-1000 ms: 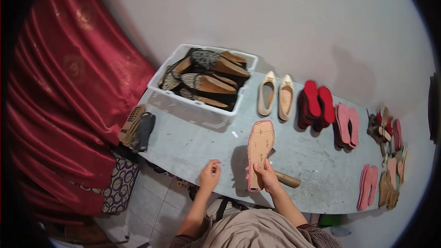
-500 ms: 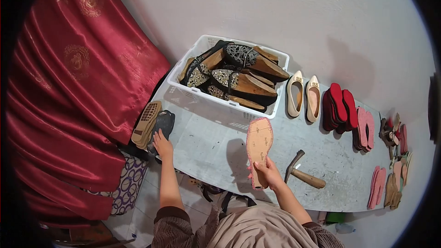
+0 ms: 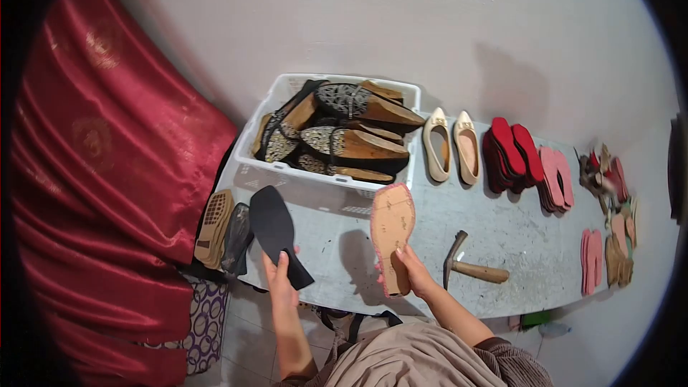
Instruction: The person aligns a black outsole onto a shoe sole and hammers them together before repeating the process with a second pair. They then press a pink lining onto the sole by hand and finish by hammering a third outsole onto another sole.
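Two hands: both loaded, and both raised over the grey table [image 3: 322, 222], clear of its surface.
Left hand [image 3: 281, 281]: here at seven o'clock, wrapped snugly around the lower part of a black sole [image 3: 274, 222], thumb across its face.
Black sole: up at eight o'clock, broad end tipped towards eleven, narrow end towards five.
Right hand [image 3: 416, 276]: over at five o'clock, thumb pressed on the lower part of a tan insole [image 3: 394, 226], a firm pinch.
Tan insole: five o'clock too, nearly upright, pink along its edge, markings on its face, well apart from the black sole.
Hammer [image 3: 481, 271]: lying at four o'clock, handle pointing to three.
White basket [image 3: 308, 171]: eleven o'clock, packed with patterned shoes [image 3: 358, 145].
Three o'clock: cream flats [image 3: 467, 154], then red soles [image 3: 510, 158], then stacked pink soles [image 3: 555, 175].
Eight o'clock: brown soles [image 3: 213, 229] beside the table's end.
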Motion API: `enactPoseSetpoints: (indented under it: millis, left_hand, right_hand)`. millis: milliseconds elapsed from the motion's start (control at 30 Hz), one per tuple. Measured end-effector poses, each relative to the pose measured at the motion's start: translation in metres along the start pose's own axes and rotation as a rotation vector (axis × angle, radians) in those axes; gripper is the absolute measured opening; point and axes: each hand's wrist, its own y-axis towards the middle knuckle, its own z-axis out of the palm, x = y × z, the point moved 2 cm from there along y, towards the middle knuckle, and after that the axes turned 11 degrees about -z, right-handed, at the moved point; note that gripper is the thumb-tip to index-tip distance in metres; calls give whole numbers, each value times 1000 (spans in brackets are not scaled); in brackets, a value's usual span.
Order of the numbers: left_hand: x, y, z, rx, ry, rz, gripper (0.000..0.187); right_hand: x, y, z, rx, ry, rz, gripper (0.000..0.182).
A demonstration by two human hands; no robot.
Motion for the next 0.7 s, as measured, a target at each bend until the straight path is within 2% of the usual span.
enactPoseSetpoints:
  millis: [33,100,133,167,233,300,333,367,433,467,500,567,600,667,700]
  left_hand:
    - [4,-9,16,-26,59,-15,43]
    - [12,-22,48,143,139,74,35]
    - [14,-32,67,154,174,86,31]
    - [20,-39,81,206,183,62,32]
    - [38,-44,104,263,313,193,33]
    - [53,-52,121,395,354,120,29]
    - [56,-58,130,413,496,131,26]
    - [63,-65,138,388,553,54,26]
    - [81,-66,144,348,1038,492,27]
    - [90,-69,146,321,1008,499,39]
    - [95,-73,149,342,1010,501,39]
    - [101,-82,154,225,1076,601,56]
    - [103,-85,154,244,1076,602,56]
    - [107,-89,155,273,1233,577,71]
    - [110,-90,155,286,1233,579,71]
  right_hand:
    - [-1,1,2,30,64,-36,41]
    - [-3,1,0,34,131,-88,45]
    - [-4,1,0,57,167,-79,49]
    - [-4,0,0,86,203,-70,53]
    - [-4,-6,2,87,221,-97,57]
    - [-11,-11,0,-170,117,-87,60]
    - [-10,-14,1,-152,143,-157,63]
    - [-8,-19,1,-164,147,-166,63]
    - [-6,-26,-4,-249,151,-159,63]
    - [-4,-29,-7,-274,181,-146,62]
    - [-5,-32,-11,-289,188,-158,62]
    - [-7,-38,-19,-270,147,-167,60]
    - [-7,-42,-23,-286,151,-176,60]
    - [-4,-48,-27,-305,144,-206,57]
    - [-3,-50,-28,-315,146,-213,57]
